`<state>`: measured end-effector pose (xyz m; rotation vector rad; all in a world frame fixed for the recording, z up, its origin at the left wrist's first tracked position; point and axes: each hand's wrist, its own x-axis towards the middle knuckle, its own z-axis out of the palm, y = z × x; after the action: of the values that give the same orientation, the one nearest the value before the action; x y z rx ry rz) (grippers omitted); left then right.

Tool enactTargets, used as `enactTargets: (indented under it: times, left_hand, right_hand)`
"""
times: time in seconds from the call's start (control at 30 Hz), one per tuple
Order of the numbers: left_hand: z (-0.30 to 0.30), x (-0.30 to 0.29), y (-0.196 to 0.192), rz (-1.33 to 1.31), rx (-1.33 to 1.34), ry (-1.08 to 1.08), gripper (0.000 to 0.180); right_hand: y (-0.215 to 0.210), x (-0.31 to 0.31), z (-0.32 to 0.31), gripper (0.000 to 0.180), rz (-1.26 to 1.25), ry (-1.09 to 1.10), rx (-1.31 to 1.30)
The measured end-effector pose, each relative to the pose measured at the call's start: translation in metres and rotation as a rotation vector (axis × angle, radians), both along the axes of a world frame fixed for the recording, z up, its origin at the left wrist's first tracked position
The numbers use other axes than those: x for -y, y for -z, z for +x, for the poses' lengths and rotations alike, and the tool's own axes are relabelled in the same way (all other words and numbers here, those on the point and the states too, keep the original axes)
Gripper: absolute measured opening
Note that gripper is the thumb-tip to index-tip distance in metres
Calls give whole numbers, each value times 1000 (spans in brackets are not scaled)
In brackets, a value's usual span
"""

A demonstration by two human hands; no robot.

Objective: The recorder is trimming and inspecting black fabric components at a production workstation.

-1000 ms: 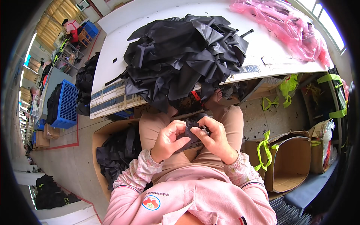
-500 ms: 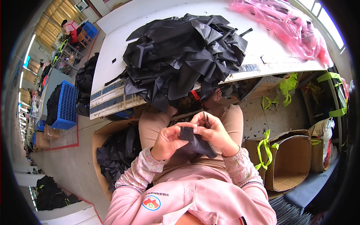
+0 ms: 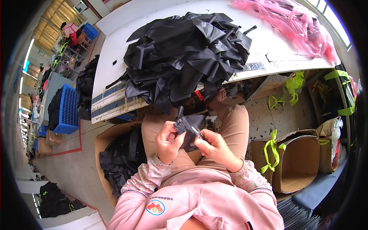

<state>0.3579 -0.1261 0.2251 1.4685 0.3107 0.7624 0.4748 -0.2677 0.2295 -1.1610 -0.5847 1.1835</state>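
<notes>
My left hand pinches a small dark grey piece of fabric over my lap, holding it upright by its lower left edge. My right hand grips a small metal tool, probably a thread snip, with its tip against the fabric's lower right edge. Both hands sit close together above my tan trousers. A large heap of black fabric pieces lies on the white table just ahead and hangs over its near edge.
An open cardboard box with black fabric stands by my left knee. Another cardboard box with yellow-green straps lies at my right. Pink plastic film covers the table's far right. A blue crate and a distant person are at the left.
The fabric piece, first held low and flat between both hands, has been lifted and turned upright. My right hand has slid down to its lower edge with the tool.
</notes>
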Motion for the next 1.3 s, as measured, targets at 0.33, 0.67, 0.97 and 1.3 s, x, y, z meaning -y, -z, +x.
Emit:
enactTargets:
  times: [0.33, 0.67, 0.97, 1.3]
  left_hand:
    - [-4, 5, 7, 50, -49, -46, 14]
    - [-4, 6, 6, 69, -37, -71, 13]
    - [-6, 10, 17, 95, -50, -18, 15]
    - [-6, 11, 11, 211, -96, -61, 15]
  right_hand:
    - [11, -8, -11, 27, 40, 51, 303]
    - [0, -7, -17, 28, 27, -15, -118]
    - [2, -11, -14, 28, 58, 186, 528]
    - [3, -6, -10, 26, 25, 181, 577]
